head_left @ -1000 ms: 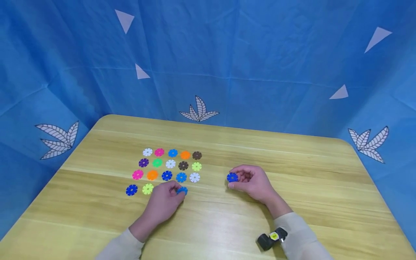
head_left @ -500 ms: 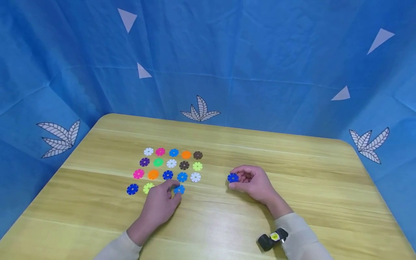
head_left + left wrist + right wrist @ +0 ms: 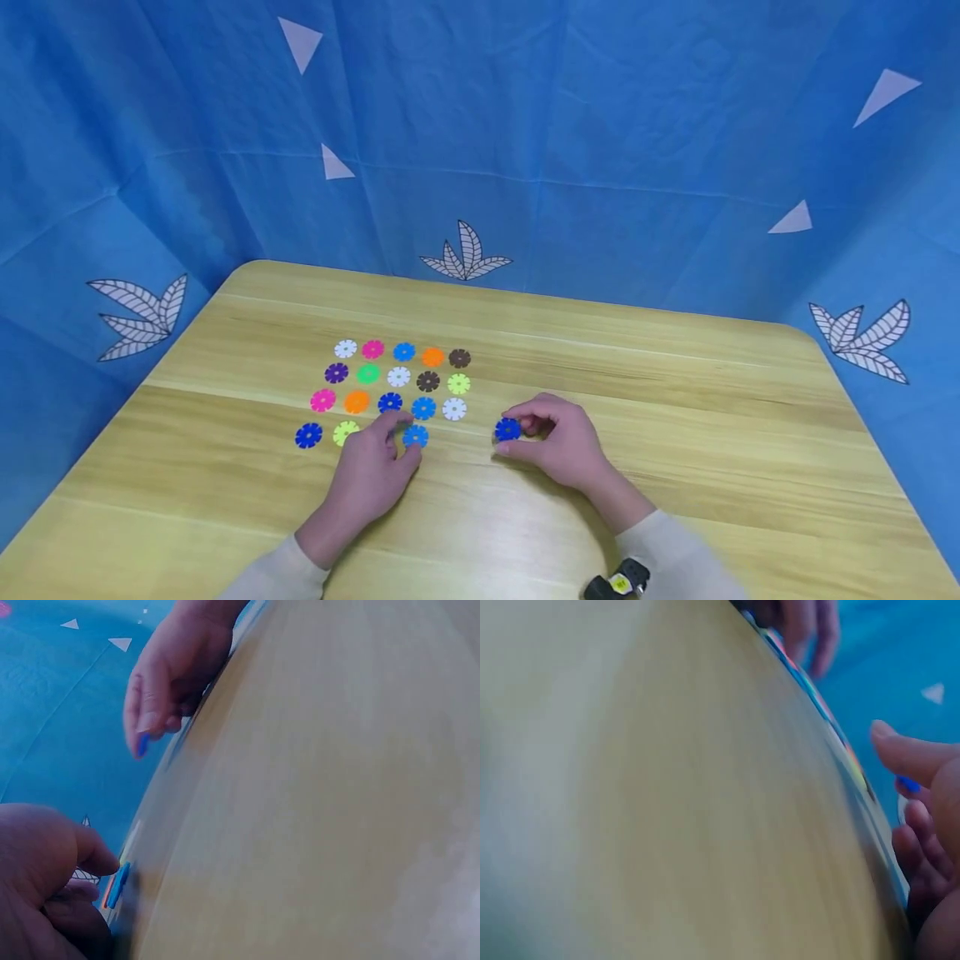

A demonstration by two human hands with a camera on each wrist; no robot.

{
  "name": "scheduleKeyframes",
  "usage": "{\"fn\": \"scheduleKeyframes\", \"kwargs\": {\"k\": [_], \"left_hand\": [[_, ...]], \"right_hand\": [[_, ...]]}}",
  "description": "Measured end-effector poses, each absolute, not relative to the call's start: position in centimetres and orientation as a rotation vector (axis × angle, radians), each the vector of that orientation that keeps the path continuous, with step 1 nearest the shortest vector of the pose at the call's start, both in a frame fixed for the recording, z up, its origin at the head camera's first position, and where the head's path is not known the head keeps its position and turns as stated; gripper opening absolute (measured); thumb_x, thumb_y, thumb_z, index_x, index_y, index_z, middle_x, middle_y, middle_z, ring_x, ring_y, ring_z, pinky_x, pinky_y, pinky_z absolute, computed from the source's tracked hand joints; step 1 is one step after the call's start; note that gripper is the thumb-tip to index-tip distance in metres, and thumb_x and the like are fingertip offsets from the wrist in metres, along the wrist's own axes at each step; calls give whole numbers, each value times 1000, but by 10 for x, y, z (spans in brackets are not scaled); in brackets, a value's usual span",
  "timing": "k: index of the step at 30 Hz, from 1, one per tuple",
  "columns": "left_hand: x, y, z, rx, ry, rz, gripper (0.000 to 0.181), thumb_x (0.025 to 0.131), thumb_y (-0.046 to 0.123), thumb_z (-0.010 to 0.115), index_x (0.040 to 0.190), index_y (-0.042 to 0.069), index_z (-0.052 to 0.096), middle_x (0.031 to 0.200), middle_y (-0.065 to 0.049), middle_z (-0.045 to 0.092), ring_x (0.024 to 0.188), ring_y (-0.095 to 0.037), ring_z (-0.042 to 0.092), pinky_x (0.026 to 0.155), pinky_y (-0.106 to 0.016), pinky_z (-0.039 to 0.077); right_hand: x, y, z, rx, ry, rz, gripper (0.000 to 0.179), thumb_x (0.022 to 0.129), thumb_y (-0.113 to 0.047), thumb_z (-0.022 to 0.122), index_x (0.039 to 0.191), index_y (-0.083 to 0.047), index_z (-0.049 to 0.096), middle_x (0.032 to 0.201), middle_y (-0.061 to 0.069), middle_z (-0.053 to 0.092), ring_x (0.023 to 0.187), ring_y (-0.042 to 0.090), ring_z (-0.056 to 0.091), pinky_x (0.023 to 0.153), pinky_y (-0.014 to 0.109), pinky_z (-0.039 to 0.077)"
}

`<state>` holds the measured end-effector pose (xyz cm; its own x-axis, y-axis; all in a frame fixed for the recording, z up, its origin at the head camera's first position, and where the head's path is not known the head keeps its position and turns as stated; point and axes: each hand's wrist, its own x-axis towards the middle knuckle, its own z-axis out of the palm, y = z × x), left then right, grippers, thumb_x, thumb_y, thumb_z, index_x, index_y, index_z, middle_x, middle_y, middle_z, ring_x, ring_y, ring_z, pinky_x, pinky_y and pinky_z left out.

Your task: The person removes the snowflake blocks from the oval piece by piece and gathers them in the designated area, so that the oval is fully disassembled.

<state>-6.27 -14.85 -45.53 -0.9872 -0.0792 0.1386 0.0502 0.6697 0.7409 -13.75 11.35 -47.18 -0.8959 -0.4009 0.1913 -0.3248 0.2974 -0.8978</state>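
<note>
My right hand (image 3: 562,446) pinches a dark blue notched plastic disc (image 3: 507,429) by its edges between thumb and fingers, just above the table. In the left wrist view only a narrow side of that disc shows below the fingertips. My left hand (image 3: 369,468) is at the front row, thumb and forefinger spread around a light blue notched disc (image 3: 416,436) that lies flat on the wood. The left wrist view shows this disc edge-on beside a fingertip. A yellow-green disc (image 3: 346,433) lies partly behind the left knuckles, at the left of the light blue one.
Several more notched discs lie flat in rows, among them a white disc (image 3: 453,409) at a row's right end and a dark blue disc (image 3: 308,435) at front left. A blue printed curtain (image 3: 480,125) surrounds the wooden table (image 3: 712,417).
The left fingers have let go of the light blue disc and parted around it. My right hand has moved left and slightly nearer, carrying the dark blue disc.
</note>
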Motion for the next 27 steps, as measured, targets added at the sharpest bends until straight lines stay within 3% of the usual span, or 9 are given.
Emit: {"fn": "scheduleKeyframes", "kwargs": {"k": [7,11,14,21,27], "left_hand": [[-63,-148,-454,72,-2730,-1252,40,83,5,76,121,-1,64,52,6,39,44,-6,30,41,-21,27],[-64,-148,-455,94,-2732,-1259,40,84,6,76,122,0,64,54,5,41,45,-7,33,41,-23,29],[-65,-149,-454,109,-2734,-1270,40,85,6,76,122,1,64,55,4,42,46,-8,34,42,-24,31],[-64,-149,-451,148,-2738,-1320,40,86,6,75,124,1,63,57,3,43,47,-10,34,43,-24,32],[-63,-149,-453,175,-2718,-1349,39,86,7,75,123,2,64,58,2,43,48,-11,36,45,-25,33]], "right_hand": [[-122,73,-467,-599,2573,-1663,39,63,-27,97,95,-16,79,82,-3,61,80,17,56,72,31,50],[-120,58,-468,-563,2722,-1520,41,57,-37,98,91,-25,78,81,-10,62,78,8,56,86,35,37],[-120,51,-468,-542,2802,-1424,42,55,-43,98,88,-30,77,80,-14,61,77,5,55,84,39,26],[-118,42,-467,-529,2916,-1249,44,52,-55,95,84,-33,75,76,-18,58,72,2,52,79,39,26],[-117,43,-465,-542,2922,-1214,46,51,-55,95,85,-32,75,74,-17,57,70,2,52,79,39,25]]}}
